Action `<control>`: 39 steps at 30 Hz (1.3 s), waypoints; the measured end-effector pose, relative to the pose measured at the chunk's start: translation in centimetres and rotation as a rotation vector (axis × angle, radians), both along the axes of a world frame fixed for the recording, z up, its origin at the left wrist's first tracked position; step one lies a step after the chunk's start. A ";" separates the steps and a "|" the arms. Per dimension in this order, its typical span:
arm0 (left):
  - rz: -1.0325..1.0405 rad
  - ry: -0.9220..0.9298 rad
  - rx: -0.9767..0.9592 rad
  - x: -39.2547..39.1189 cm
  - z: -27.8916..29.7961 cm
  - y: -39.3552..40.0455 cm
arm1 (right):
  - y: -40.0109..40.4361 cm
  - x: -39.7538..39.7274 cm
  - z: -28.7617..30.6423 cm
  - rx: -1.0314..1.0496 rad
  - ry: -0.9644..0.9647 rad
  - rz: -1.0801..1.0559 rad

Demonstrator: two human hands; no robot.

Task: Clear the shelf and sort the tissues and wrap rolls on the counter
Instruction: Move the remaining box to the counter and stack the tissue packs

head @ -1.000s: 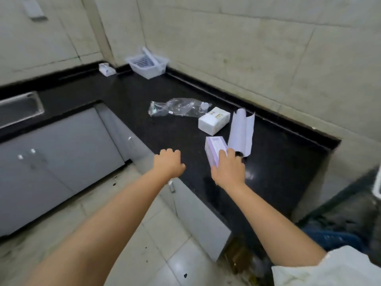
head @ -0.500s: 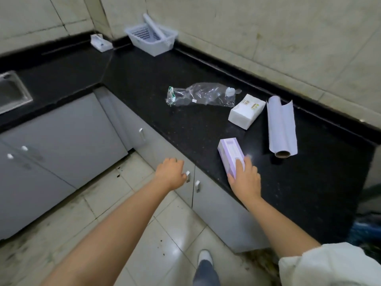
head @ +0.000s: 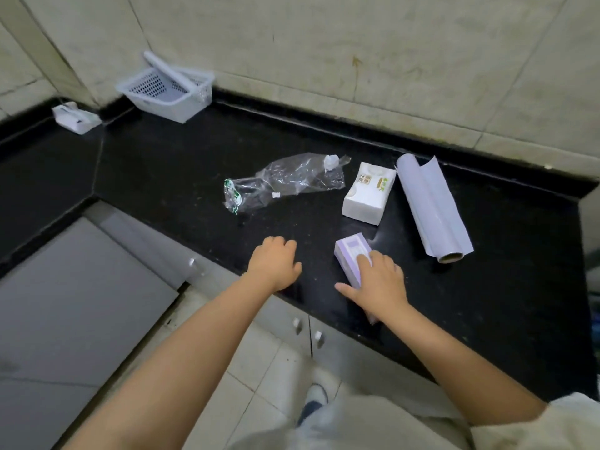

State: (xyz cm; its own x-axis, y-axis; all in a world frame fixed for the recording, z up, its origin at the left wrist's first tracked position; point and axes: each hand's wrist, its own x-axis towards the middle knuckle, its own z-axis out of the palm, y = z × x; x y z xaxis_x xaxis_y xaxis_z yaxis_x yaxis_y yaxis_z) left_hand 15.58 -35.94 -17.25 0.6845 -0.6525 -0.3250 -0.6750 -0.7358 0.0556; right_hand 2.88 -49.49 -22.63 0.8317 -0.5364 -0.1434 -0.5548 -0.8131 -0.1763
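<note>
- Two hands over black counter (head: 487,303): right hand (head: 378,287) grasps purple tissue pack (head: 349,256); left hand (head: 276,263) loosely curled, holding nothing.
- White tissue pack (head: 368,198) beside wrap roll (head: 433,207).

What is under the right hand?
The right hand lies on a purple tissue pack flat on the black counter. The pack's far end shows; its near end is mostly covered by the hand.

Surface (head: 181,177): black, fine pale speckle. Tissue pack (head: 369,198): white, gold-and-green print on top. Small box (head: 349,254): lilac, white panel. Wrap roll (head: 431,206): pale lavender, brown core. Plastic bag (head: 285,183): clear, green print at one end. Basket (head: 168,92): white, perforated. Wall tiles (head: 357,43): beige, mottled.
</note>
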 end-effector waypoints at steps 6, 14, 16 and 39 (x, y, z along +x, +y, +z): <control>-0.083 -0.007 0.030 5.5 -0.2 -2.2 | -0.9 5.6 1.0 0.129 -0.073 -0.098; -0.209 0.066 0.042 11.5 -1.3 -6.5 | -5.7 9.7 2.0 0.142 -0.083 -0.374; -0.241 0.054 0.027 14.3 -1.4 -7.5 | -7.1 12.3 2.3 0.107 -0.065 -0.458; -0.364 -0.013 -0.238 26.7 -1.1 -7.3 | -5.1 21.0 5.0 0.135 -0.201 -0.818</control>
